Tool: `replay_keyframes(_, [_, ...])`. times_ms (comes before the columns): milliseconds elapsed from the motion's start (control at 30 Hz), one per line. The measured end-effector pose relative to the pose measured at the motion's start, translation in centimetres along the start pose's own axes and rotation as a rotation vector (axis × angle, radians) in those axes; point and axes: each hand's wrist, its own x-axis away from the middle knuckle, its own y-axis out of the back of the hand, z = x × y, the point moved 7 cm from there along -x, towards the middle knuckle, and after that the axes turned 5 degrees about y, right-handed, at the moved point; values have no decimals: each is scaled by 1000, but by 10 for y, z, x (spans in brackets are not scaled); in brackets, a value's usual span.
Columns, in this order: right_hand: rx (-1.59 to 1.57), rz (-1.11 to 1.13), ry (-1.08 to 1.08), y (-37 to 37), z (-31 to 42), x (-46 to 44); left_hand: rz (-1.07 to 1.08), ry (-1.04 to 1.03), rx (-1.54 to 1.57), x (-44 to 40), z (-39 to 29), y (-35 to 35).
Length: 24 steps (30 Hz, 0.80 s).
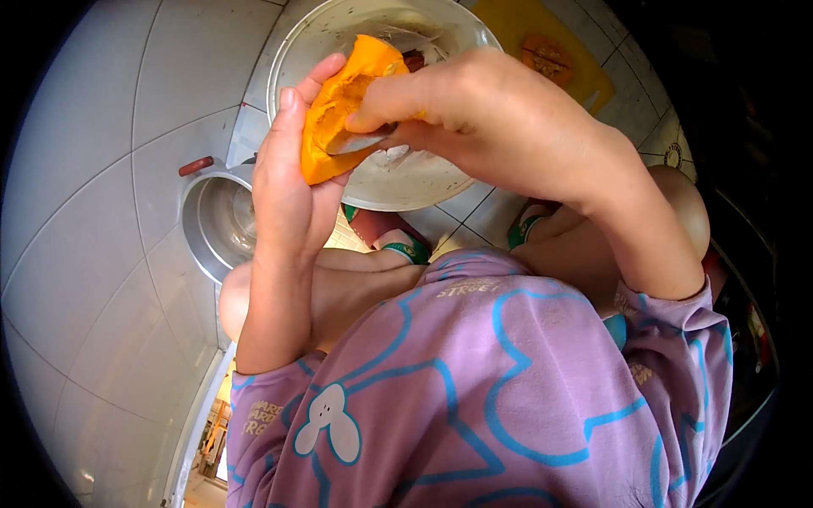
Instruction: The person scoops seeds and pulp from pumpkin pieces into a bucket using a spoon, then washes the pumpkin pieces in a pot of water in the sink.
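An orange piece of pumpkin (326,127) with a hollowed inner side is held up over a large pale bowl (406,190). My left hand (292,173) supports it from the left, its fingers behind the piece. At the hollow, my right hand (428,97) is closed round a shiny metal tool (351,144), which touches the flesh; its handle is hidden. Dark and whitish scraps show inside the bowl.
A metal pot (222,222) stands at the left, near a red-brown handle (196,166). At the upper right, another pumpkin piece (546,59) lies on a yellow board (597,85). Tiled floor and my feet in sandals are below the bowl.
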Motion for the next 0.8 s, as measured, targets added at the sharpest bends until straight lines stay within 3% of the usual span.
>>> replay_keyframes(67, [-21, -16, -45, -3, -2, 0, -2, -25, 42, -1, -4, 0])
replay_keyframes(133, [-218, -204, -94, -4, -8, 3, -9, -34, 65, 1, -7, -3])
replay_keyframes(367, [-242, -155, -128, -8, -7, 6, 75, -33, -2, 3, -6, -1])
replay_keyframes(567, [21, 51, 9, 0, 5, 3, 37, 11, -50, 4, -1, -2])
replay_keyframes(633, [281, 137, 55, 0, 10, 3, 30, 4, -55, 2, 1, -2])
replay_keyframes(733, [213, -23, 71, 3, 10, 3, 9, -46, -114, 1, -5, -2])
replay_keyframes(800, [201, -13, 53, -5, 7, 5, -6, -91, -166, 1, -9, 1])
